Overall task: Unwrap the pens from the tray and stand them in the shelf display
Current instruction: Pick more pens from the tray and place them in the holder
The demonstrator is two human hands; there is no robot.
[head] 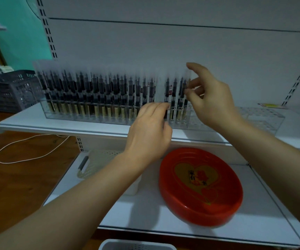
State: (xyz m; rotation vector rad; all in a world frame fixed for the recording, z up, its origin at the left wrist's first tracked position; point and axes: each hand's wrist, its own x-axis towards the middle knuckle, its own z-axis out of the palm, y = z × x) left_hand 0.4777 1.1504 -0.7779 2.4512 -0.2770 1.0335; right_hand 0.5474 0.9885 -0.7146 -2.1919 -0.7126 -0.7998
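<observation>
R hand (207, 98) fingers loosely spread, tips touching top of upright pen (185, 98) at rack's (264, 117) filled edge; grip unclear. L hand (150, 131) curled at pen base, 9 o'clock of R; hold can't tell. Pens' long axis vertical. Bare holes at 3 o'clock. Red tray (199, 186) at 6 o'clock, lower shelf, no pens visible.

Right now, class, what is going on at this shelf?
A person is filling a clear display rack on a white shelf with pens. The left hand reaches to the rack's front near one pen's base, while the right hand touches the top of the rightmost pens. The red tray below looks empty. The rack's right end has unfilled holes.
</observation>
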